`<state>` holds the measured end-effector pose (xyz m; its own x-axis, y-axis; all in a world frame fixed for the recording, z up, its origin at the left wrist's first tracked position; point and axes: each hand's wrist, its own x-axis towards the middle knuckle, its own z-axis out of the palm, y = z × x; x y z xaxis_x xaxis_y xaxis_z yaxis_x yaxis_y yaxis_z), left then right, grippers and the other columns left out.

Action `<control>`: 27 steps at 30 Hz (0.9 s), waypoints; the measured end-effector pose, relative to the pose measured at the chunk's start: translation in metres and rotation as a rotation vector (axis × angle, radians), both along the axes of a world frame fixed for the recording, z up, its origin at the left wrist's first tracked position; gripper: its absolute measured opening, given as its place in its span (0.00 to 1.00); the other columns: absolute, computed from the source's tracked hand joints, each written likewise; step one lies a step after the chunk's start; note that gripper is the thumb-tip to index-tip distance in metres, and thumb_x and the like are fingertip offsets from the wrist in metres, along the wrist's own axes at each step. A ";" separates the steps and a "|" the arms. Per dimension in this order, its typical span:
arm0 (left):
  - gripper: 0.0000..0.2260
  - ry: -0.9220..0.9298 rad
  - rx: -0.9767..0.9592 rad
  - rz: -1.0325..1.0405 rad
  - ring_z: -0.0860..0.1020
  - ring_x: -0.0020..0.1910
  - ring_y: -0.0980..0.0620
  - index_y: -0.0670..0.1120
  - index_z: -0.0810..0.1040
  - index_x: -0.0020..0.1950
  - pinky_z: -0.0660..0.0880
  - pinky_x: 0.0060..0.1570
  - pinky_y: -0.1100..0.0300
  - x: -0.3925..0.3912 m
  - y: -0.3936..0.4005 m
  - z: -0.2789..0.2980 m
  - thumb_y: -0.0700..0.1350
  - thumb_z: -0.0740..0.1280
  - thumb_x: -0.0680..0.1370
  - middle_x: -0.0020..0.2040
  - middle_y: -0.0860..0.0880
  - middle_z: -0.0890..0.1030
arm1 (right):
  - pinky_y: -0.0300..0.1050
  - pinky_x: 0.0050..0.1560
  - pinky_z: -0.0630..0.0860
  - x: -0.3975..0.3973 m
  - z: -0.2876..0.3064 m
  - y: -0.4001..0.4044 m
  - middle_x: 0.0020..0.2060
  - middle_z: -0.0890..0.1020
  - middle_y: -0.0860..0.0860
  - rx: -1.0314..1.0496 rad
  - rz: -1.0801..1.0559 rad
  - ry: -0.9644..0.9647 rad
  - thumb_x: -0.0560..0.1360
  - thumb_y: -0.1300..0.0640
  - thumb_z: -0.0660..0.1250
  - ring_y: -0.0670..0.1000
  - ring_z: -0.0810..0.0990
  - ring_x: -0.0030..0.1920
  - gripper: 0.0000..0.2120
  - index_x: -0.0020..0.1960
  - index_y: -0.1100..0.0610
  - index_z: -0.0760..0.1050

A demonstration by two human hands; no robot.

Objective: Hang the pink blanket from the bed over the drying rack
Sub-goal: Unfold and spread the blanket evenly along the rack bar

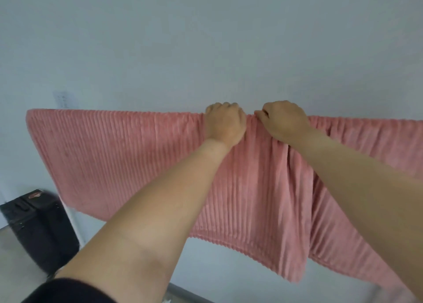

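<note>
- Both hands sit at the top fold of the pink blanket (137, 156), close together but apart, with a narrow strip of bunched cloth between them.
- Left hand (225, 124) is curled over the fold with its fingers wrapped down the far side, clenched on the blanket's top edge.
- Right hand (283, 122) lies just to the right of it, fingertips pinching a small ridge of the cloth at the fold, so it too is gripping the blanket.
- Bare forearms reach up from the near edge of the view; a black sleeve (68, 291) shows at the near left.
- Draped over a horizontal support that the cloth hides completely, the blanket hangs in front of a pale wall (206, 39).
- Its fabric is dusty pink and plush, with narrow vertical ribs running down its whole length.
- Left of the hands the blanket hangs flat and smooth, with a straight bottom hem.
- Right of the hands it is gathered into deep folds and hangs lower, one long fold dropping furthest below the hem.
- On the floor at the far left stands a black suitcase (39, 225), well apart from the blanket.
</note>
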<state>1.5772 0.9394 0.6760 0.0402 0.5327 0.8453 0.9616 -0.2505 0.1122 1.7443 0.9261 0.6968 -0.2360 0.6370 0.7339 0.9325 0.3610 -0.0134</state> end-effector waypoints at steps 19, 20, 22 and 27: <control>0.13 -0.019 0.286 -0.326 0.75 0.52 0.45 0.45 0.81 0.54 0.69 0.56 0.48 0.121 -0.029 -0.021 0.45 0.61 0.76 0.50 0.46 0.79 | 0.53 0.50 0.70 0.119 -0.035 -0.046 0.46 0.80 0.58 0.346 -0.245 0.233 0.79 0.55 0.57 0.60 0.76 0.47 0.14 0.51 0.62 0.78; 0.13 -0.033 0.295 -0.376 0.75 0.52 0.45 0.46 0.81 0.55 0.69 0.55 0.49 0.144 -0.036 -0.021 0.45 0.61 0.75 0.52 0.47 0.78 | 0.53 0.50 0.69 0.132 -0.038 -0.054 0.47 0.79 0.59 0.370 -0.289 0.252 0.78 0.57 0.58 0.60 0.75 0.48 0.12 0.52 0.62 0.77; 0.12 -0.061 0.287 -0.484 0.75 0.50 0.45 0.45 0.80 0.54 0.70 0.51 0.50 0.209 -0.062 -0.023 0.44 0.62 0.73 0.50 0.46 0.78 | 0.52 0.47 0.69 0.184 -0.046 -0.077 0.45 0.78 0.59 0.394 -0.390 0.302 0.75 0.61 0.59 0.60 0.74 0.46 0.09 0.49 0.64 0.76; 0.13 -0.109 0.225 -0.622 0.77 0.41 0.43 0.40 0.79 0.48 0.73 0.41 0.50 0.325 -0.099 -0.043 0.43 0.58 0.72 0.41 0.43 0.80 | 0.57 0.53 0.72 0.287 -0.067 -0.116 0.48 0.79 0.64 0.304 -0.526 0.462 0.75 0.65 0.58 0.63 0.77 0.50 0.10 0.51 0.67 0.75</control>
<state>1.9020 0.8402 0.6335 0.1909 0.2484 0.9497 0.6168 -0.7830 0.0808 2.0314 0.8097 0.6300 0.4161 0.3348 0.8454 0.9065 -0.0793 -0.4148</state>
